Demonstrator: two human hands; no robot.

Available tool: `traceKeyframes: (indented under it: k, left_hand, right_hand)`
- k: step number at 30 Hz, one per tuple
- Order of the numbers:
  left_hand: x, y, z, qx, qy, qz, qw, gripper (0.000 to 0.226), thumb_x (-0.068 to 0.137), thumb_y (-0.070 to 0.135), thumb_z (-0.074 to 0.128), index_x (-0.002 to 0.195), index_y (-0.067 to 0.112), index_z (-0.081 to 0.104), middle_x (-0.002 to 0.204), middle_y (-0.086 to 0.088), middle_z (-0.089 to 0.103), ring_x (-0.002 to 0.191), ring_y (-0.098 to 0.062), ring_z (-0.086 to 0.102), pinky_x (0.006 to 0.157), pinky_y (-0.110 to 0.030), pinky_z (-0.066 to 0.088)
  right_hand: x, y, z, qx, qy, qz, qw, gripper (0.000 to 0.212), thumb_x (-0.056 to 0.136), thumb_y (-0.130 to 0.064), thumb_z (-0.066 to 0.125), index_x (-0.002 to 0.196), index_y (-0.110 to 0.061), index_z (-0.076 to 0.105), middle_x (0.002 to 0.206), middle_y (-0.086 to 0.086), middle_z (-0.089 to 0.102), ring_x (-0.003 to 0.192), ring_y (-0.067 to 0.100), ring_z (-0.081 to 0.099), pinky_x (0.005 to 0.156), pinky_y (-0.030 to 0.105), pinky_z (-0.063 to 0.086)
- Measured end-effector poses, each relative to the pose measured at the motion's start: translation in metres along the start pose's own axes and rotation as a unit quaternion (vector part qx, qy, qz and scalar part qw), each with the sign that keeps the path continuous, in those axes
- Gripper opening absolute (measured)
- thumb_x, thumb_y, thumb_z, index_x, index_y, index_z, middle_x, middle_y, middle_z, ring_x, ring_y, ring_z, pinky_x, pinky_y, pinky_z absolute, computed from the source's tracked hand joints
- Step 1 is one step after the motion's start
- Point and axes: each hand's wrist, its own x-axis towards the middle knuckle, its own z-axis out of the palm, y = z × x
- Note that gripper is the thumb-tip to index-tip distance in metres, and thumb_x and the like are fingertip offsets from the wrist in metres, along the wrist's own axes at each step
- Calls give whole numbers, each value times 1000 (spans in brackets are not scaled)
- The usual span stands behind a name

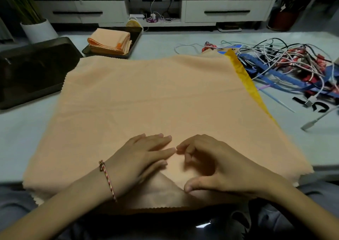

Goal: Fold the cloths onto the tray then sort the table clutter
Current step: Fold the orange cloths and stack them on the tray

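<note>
- Pale tabletop (22, 138): soft peach zigzag-edged cloth (156, 96) spread at the near edge.
- Left hand (139, 159) lies flat on it.
- Right hand (216, 164) arches, fingers curled; grip unclear.

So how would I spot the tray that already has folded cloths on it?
Start from the big peach cloth spread across the pale table. Just past its far left corner sits a dark rectangular tray. Unlike the other black tray at the table's left edge, it carries a stack of folded orange cloths.
</note>
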Motion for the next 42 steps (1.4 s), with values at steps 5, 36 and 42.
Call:
traceKeyframes:
  k: [5, 36, 42]
  left_hand:
    - [6, 1, -1, -17, 1, -23, 1000, 56, 99, 47, 21, 108, 18, 68, 118, -8, 66, 105, -25, 65, 83, -50, 53]
    - [32, -16, -9, 28, 84, -94, 992, 35, 86, 35, 38, 81, 14, 66, 78, -3, 65, 68, -25, 63, 53, -26, 48]
    - [39, -21, -13, 69, 118, -111, 984, 22, 77, 24, 47, 75, 9, 63, 80, -12, 59, 76, -24, 39, 60, -33, 28]
  right_hand:
    - [-2, 3, 7, -129, -31, -13, 991, 49, 70, -32, 72, 108, -22, 45, 115, 0, 52, 102, 18, 49, 88, 31, 35]
    - [26, 9, -8, -90, 55, 27, 994, 41, 77, -56, 58, 105, -25, 55, 104, -7, 56, 97, 5, 51, 83, 19, 39]
    - [19, 24, -5, -177, 29, 56, 982, 32, 81, -50, 48, 98, -25, 55, 118, 1, 53, 107, 16, 50, 88, 31, 38]
